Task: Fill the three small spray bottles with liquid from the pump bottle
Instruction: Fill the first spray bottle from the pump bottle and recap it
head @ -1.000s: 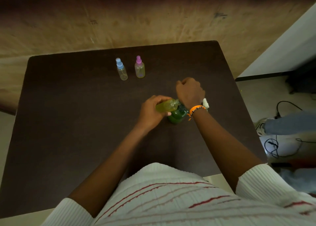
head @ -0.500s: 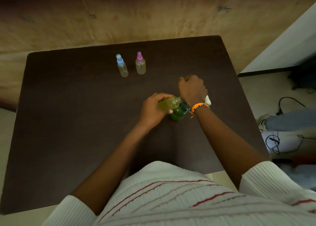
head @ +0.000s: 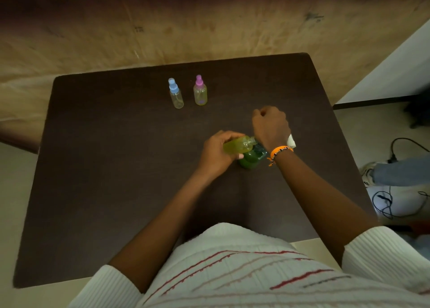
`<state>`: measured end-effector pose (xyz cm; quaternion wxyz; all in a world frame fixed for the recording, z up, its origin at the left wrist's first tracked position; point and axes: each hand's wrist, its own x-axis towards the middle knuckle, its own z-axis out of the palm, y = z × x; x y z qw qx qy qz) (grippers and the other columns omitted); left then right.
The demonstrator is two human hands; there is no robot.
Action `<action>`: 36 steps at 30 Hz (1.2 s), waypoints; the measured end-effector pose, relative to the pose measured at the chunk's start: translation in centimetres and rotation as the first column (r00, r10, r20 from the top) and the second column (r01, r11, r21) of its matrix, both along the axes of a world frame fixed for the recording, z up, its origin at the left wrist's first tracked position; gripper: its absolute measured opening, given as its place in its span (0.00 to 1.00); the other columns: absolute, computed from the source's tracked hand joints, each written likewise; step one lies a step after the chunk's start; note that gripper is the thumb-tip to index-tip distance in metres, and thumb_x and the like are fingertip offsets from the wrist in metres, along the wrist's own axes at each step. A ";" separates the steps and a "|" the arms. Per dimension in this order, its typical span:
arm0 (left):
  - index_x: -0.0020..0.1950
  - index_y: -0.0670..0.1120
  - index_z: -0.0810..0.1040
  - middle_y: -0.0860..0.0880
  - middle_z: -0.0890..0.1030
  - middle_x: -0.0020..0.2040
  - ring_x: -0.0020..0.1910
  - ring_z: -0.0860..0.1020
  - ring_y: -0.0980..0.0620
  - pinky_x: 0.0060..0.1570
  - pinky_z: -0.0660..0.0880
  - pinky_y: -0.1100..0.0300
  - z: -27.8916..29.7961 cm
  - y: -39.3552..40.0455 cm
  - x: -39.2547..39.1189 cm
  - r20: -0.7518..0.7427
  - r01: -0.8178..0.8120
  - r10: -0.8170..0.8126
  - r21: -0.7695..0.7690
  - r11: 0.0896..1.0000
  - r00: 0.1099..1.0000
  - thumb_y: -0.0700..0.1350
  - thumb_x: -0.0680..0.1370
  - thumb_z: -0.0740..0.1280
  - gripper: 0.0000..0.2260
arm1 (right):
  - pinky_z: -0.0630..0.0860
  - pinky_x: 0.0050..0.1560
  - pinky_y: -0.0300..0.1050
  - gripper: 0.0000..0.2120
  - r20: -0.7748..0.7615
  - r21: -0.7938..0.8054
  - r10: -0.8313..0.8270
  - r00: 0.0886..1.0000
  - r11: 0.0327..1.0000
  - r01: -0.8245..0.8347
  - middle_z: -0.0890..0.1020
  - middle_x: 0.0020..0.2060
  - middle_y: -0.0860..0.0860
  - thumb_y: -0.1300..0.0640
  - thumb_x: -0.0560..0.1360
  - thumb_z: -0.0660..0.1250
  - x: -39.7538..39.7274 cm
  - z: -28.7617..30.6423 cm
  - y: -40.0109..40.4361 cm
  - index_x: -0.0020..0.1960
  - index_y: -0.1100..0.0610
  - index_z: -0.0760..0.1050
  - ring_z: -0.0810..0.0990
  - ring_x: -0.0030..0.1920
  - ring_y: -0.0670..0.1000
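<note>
Currently left hand [head: 216,153] grips tilted yellow bottle [head: 237,146] against green pump bottle [head: 250,158]; right hand [head: 271,127] fisted above, contents hidden

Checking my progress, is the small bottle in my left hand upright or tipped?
Tipped: the yellow-green bottle lies nearly sideways, its neck toward the green pump bottle.

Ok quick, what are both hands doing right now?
Left hand: holding the small yellow-green bottle, tipped sideways over the green pump bottle.
Right hand: fingers curled above the pump bottle; what it holds cannot be told.
</note>
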<state>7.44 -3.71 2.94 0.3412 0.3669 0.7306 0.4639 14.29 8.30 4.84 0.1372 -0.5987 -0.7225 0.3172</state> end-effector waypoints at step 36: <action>0.55 0.46 0.80 0.50 0.78 0.49 0.51 0.78 0.49 0.56 0.74 0.56 -0.6 0.1 0.2 0.027 -0.014 0.014 0.026 1.000 1.000 0.32 0.62 0.75 0.22 | 0.72 0.49 0.49 0.12 0.051 0.065 0.022 0.998 0.998 -0.026 0.82 0.43 0.58 0.53 0.77 0.60 -0.1 0.6 -0.2 0.38 0.57 0.73 0.79 0.47 0.63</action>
